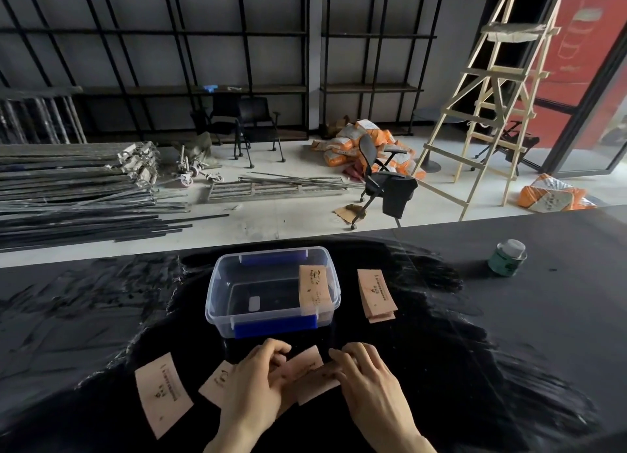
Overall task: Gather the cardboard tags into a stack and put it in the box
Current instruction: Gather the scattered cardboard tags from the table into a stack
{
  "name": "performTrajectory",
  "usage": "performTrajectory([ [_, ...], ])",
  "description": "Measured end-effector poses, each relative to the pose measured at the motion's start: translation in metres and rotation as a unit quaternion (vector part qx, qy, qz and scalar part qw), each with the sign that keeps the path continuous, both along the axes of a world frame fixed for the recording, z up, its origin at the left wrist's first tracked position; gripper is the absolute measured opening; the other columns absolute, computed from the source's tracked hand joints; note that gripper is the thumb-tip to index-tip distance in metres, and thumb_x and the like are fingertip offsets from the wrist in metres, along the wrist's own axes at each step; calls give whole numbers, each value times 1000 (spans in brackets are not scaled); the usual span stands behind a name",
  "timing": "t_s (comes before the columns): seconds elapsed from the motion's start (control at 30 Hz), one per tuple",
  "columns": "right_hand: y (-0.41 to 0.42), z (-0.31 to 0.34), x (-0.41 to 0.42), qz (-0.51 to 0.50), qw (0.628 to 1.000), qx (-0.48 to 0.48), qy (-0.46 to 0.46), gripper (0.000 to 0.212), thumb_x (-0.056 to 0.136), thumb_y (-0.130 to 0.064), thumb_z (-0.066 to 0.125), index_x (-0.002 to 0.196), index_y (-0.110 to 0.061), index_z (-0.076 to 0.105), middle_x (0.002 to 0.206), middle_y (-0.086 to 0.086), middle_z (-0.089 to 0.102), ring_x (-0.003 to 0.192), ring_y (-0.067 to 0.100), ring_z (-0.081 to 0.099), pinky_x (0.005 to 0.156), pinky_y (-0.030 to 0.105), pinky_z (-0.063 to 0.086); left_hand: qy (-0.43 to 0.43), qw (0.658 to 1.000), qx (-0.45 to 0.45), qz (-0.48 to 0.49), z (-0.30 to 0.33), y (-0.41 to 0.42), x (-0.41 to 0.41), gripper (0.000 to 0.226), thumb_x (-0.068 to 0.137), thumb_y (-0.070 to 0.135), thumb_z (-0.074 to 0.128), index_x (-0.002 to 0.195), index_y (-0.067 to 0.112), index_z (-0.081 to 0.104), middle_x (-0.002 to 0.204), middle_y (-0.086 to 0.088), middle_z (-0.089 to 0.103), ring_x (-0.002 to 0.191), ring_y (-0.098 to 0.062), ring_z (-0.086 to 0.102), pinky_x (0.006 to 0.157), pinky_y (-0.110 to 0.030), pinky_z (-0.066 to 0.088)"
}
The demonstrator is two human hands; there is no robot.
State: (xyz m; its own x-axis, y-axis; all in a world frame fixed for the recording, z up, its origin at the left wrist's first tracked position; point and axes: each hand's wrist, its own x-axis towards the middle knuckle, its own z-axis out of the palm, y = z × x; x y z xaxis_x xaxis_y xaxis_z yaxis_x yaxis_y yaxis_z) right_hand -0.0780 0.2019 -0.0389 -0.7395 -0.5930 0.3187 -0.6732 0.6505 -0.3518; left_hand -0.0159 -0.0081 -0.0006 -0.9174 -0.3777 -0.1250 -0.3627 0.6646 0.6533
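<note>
Before the clear box point(271, 303), both hands' grip, left point(252, 381), right point(364, 378), clamped on tags point(307, 373); jar point(508, 257) far right

A wide black table point(509, 334) with a matte, streaked surface carries everything. Near its middle stands a clear plastic box with blue clips point(217, 303), open at the top. Just right of the box lies a small pile of tan cardboard tags point(376, 296), slightly fanned. Further right, well apart, stands a small green jar with a pale lid point(507, 257). At the near left lies one tan printed tag point(162, 392), flat, and beside it another tan tag point(217, 383), partly covered by a hand.
</note>
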Motion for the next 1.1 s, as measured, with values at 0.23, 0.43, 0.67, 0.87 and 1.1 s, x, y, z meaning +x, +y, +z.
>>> performTrajectory([
  [0.23, -1, 2, -1, -5, 1000, 16, 9, 49, 83, -21, 84, 128, -22, 64, 117, 0, 66, 111, 22, 64, 75, 33, 64, -14, 996, 71, 51, -16, -16, -6, 40, 86, 0, 76, 104, 34, 65, 97, 7, 69, 83, -8, 68, 81, -28, 59],
  [0.43, -4, 0, -2, -9, 1000, 28, -1, 60, 74, -21, 91, 128, -24, 64, 117, -1, 66, 109, 20, 65, 72, 28, 64, -16, 976, 179, 125, -17, -22, -22, 38, 83, -7, 77, 98, 25, 66, 97, 0, 75, 86, -14, 70, 77, -35, 61],
  [0.67, -2, -2, -4, -12, 1000, 18, 4, 67, 79, -27, 87, 137, -24, 55, 129, 2, 67, 115, 20, 66, 73, 26, 64, 26, 987, 156, -28, -9, -11, -27, 29, 92, 6, 72, 95, 35, 74, 96, 23, 75, 94, 4, 69, 75, -9, 51],
  [0.87, -3, -6, -5, -11, 1000, 2, -2, 78, 91, -32, 76, 157, -26, 35, 151, 4, 54, 136, 21, 54, 98, 31, 58, 62, 973, 156, -156, -6, 14, -21, 22, 90, 31, 76, 107, 42, 69, 106, 20, 72, 102, 3, 69, 91, -17, 57],
  [1.1, -10, -7, -4, 29, 997, 38, 62, 56, 85, -36, 71, 139, -27, 57, 132, -4, 67, 125, 22, 62, 95, 33, 58, 134, 976, 96, -143, -15, 24, -10, 36, 87, 24, 79, 108, 44, 58, 109, 23, 67, 103, 5, 68, 92, -22, 59],
])
